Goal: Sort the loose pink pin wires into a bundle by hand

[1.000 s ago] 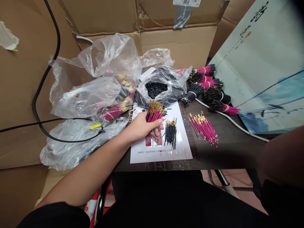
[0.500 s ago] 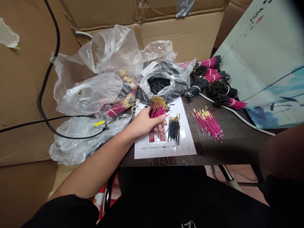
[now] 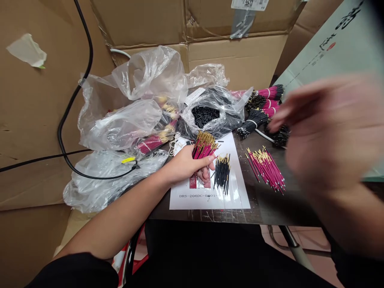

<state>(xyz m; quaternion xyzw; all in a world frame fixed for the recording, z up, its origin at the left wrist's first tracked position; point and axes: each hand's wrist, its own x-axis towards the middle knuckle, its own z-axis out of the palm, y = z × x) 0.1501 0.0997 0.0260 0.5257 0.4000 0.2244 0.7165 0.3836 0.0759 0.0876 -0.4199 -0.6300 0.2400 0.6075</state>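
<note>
My left hand (image 3: 192,164) is closed round a bundle of pink and black wires with gold tips (image 3: 205,145), above a printed white sheet (image 3: 210,202). On that sheet, just right of the hand, lies a loose pile of short black wires (image 3: 222,174). A spread of pink wires with gold ends (image 3: 267,170) rests on the dark table farther right. My right hand (image 3: 333,128) is raised over the table's right side, large and smeared by motion; its fingers and anything in them are too blurred to read.
Behind the sheet stands an open plastic bag of small black tubes (image 3: 205,116). Crumpled clear bags (image 3: 120,120) fill the left. Tied wire bundles (image 3: 255,122) lie at the back right near a white cable. A black cable (image 3: 61,120) hangs at left.
My right hand has come into view from the right edge, over the table. The whole view has shifted slightly, while my left hand still holds the wire bundle.
</note>
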